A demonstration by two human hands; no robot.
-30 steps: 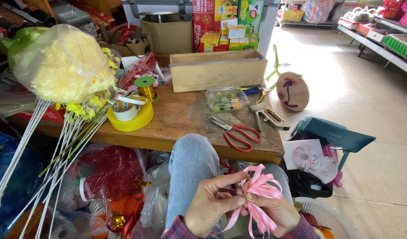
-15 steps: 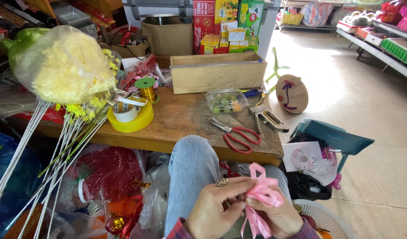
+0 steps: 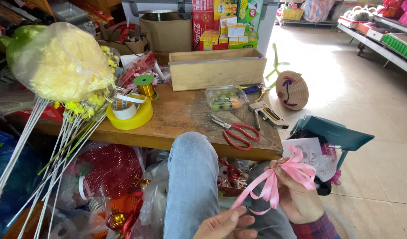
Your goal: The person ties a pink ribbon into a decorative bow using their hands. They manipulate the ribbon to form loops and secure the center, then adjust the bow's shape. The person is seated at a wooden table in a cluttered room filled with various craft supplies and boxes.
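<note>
1. Head view, the hands: the right hand (image 3: 296,194) is pinching a looped bow of pink satin ribbon (image 3: 286,172) at its gathered centre, above the lap and in front of the wooden workbench (image 3: 185,119). The left hand (image 3: 227,223) is lying palm-up and open low in the frame, just below the ribbon's trailing tails, gripping nothing.

2. Handling, as a judgement: the bow is looking very light, soft and slick. The loops would crush or slip apart easily, so the knotted middle seems the safe place to hold, not the loops or tails.

3. On the bench: red-handled scissors (image 3: 236,130), a silver staple gun (image 3: 267,114), a clear plastic tub (image 3: 224,98), a broad yellow tape roll (image 3: 130,116) and a long plain wooden box (image 3: 216,68) are lying well apart from the hands.

4. Packages: red and green printed cartons (image 3: 221,22) are standing stacked behind the wooden box, beside a brown cardboard box (image 3: 166,33). A clear bag of yellow artificial flowers (image 3: 62,64) is sitting at the left.
</note>
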